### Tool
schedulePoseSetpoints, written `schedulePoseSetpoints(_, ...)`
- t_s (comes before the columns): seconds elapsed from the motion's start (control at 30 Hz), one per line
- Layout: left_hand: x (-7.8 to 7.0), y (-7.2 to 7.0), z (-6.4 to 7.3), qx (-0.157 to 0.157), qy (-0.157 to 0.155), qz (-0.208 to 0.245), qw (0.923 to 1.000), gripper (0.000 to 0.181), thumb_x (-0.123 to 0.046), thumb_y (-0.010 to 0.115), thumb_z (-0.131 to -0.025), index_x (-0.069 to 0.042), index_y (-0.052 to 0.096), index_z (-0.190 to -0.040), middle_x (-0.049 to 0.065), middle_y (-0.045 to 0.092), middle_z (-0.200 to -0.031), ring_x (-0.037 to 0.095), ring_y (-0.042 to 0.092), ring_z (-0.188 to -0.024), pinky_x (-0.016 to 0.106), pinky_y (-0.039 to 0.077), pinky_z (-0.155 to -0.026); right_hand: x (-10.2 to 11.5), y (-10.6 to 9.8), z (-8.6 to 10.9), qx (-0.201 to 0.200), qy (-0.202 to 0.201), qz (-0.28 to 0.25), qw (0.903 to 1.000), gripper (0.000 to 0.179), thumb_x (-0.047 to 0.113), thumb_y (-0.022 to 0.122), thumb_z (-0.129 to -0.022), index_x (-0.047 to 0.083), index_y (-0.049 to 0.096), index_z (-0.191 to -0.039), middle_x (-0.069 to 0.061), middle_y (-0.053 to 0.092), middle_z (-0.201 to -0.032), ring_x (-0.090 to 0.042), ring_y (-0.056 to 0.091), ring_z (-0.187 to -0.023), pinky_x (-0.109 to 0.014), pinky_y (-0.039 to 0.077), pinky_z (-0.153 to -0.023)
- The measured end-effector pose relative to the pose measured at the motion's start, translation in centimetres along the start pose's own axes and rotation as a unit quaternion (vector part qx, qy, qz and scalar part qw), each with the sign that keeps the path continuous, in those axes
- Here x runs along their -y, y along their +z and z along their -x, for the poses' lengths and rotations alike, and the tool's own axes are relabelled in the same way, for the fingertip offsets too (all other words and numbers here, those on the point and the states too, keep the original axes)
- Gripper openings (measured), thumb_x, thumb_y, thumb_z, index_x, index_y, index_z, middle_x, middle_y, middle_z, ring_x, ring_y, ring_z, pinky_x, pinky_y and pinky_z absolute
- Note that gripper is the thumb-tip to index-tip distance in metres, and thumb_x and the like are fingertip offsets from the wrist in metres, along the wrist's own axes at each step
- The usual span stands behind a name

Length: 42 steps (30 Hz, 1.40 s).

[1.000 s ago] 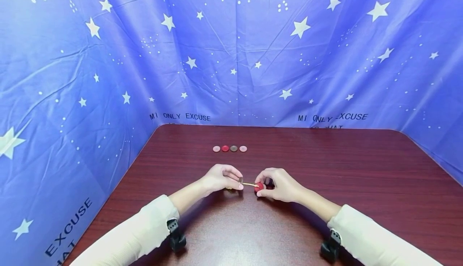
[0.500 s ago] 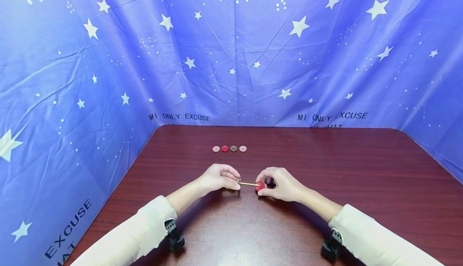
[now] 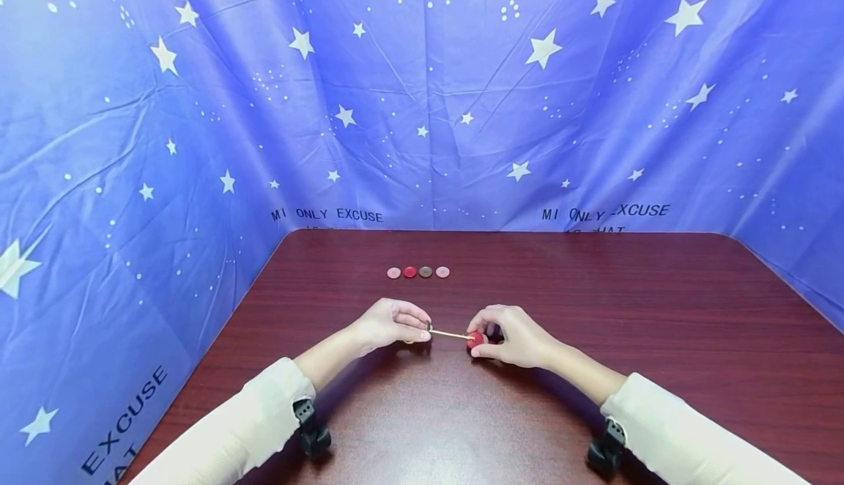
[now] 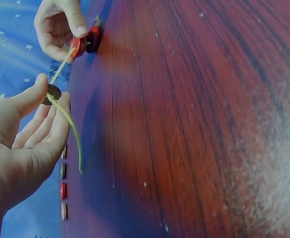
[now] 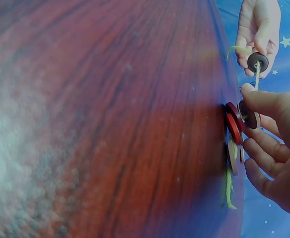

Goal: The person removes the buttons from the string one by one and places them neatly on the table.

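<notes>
My left hand (image 3: 390,322) pinches a dark brown button (image 4: 54,94) between thumb and fingers. A yellow string (image 4: 74,130) passes through this button, and its loose end hangs past my left fingers. From the button the string runs to the right, drawn nearly straight, into a red button (image 3: 476,341). My right hand (image 3: 516,337) grips that red button between thumb and fingertips. More strung buttons, dark, red and pale, hang behind it; the right wrist view shows a pale button (image 5: 233,157) and the string's other end (image 5: 229,193) below them.
Beyond the hands, several loose buttons lie in a row on the dark red wooden table (image 3: 626,309): pale pink (image 3: 393,272), red (image 3: 410,272), brown (image 3: 425,272) and another pale pink (image 3: 442,272). A blue star-printed curtain (image 3: 428,104) stands behind.
My left hand has moved left with the brown button, away from the right hand. The stretch of string between the hands is longer. My right hand has stayed nearly still.
</notes>
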<state>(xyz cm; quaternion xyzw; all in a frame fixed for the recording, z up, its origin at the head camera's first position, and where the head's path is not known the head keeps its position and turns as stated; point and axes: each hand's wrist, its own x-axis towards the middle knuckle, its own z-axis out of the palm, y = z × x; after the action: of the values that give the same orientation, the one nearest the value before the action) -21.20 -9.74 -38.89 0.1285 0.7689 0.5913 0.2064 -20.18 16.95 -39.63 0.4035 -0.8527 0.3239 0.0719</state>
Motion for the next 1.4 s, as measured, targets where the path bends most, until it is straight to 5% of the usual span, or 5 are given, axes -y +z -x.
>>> schedulePoseSetpoints(0.3, 0.1, -0.6, 0.1, 0.008, -0.001, 0.004, 1.0000, 0.033, -0.004, 0.072, -0.081, 0.008, 0.064, -0.111, -0.001, 0.074, -0.087, 0.002, 0.066, -0.078, 0.018, 0.054, -0.071, 0.0, 0.0, 0.1, 0.000, 0.005, -0.002, 1.0000, 0.022, 0.015, 0.081, -0.075, 0.011, 0.068, -0.092, 0.001, 0.066, -0.075, -0.012, 0.058, -0.065, -0.020, 0.046, -0.059)
schedulePoseSetpoints(0.6, 0.4, -1.2, 0.1, 0.012, 0.007, -0.005, 0.9999, 0.039, -0.008, 0.073, -0.082, 0.007, 0.063, -0.117, 0.007, 0.075, -0.098, 0.002, 0.067, -0.085, 0.020, 0.055, -0.077, 0.0, 0.0, 0.1, 0.001, 0.007, -0.008, 0.9999, 0.022, 0.014, 0.081, -0.075, 0.010, 0.068, -0.092, 0.000, 0.066, -0.075, -0.012, 0.058, -0.064, -0.021, 0.047, -0.058)
schedulePoseSetpoints(0.93, 0.8, -1.7, -0.1, 0.010, -0.006, 0.025, 0.9996, 0.037, -0.006, 0.074, -0.081, 0.008, 0.064, -0.114, -0.004, 0.075, -0.084, 0.003, 0.068, -0.078, 0.022, 0.058, -0.074, -0.1, -0.1, 0.1, -0.006, -0.008, -0.005, 0.9999, 0.021, 0.016, 0.081, -0.076, 0.010, 0.068, -0.092, 0.001, 0.066, -0.074, -0.011, 0.057, -0.064, -0.020, 0.046, -0.058)
schedulePoseSetpoints(1.23, 0.8, -2.3, 0.0, 0.020, 0.014, 0.022, 0.9995, 0.039, -0.003, 0.071, -0.082, 0.011, 0.061, -0.117, 0.005, 0.075, -0.095, 0.005, 0.068, -0.082, 0.028, 0.059, -0.081, -0.4, 0.2, 0.1, -0.042, -0.071, -0.006, 0.9966, 0.023, 0.014, 0.082, -0.072, 0.009, 0.067, -0.089, 0.003, 0.062, -0.071, -0.004, 0.054, -0.062, -0.013, 0.041, -0.053)
schedulePoseSetpoints(1.4, 0.9, -2.6, 0.2, 0.013, 0.019, 0.008, 0.9997, 0.040, -0.005, 0.071, -0.082, 0.010, 0.061, -0.118, 0.012, 0.074, -0.102, 0.005, 0.069, -0.083, 0.026, 0.059, -0.081, -0.3, 0.3, 0.1, -0.027, -0.040, -0.006, 0.9988, 0.022, 0.013, 0.082, -0.073, 0.010, 0.068, -0.090, 0.002, 0.063, -0.072, -0.010, 0.057, -0.064, -0.013, 0.041, -0.054)
